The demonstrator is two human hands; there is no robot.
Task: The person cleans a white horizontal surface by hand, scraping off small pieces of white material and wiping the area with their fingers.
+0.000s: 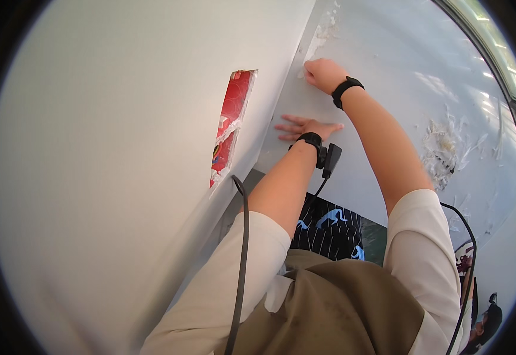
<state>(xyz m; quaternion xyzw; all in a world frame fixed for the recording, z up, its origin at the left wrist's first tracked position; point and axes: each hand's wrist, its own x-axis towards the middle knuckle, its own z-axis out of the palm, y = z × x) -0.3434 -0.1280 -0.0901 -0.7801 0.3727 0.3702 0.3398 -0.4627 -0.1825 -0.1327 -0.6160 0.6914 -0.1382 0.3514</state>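
My left hand [307, 126] lies palm down on a pale grey panel [373, 177], its fingers spread and a black band on the wrist. Above it in the picture, my right hand [327, 75] is closed into a fist against the same panel, beside its left edge. A strip of whitish flaking residue [320, 37] runs up from that fist. The curled fingers hide whether anything small is pinched in them. Nearer the panel's right side lies a crumpled heap of whitish peeled scraps [442, 151]. A black plug-like connector [332, 160] on a cable sits at my left wrist.
A large white wall [120, 133] rises on the left, with a rough slot [233, 124] showing red material and coloured wires. Black cables [244, 275] hang along both my arms. A window frame [497, 62] curves at upper right. Another person [484, 326] is at lower right.
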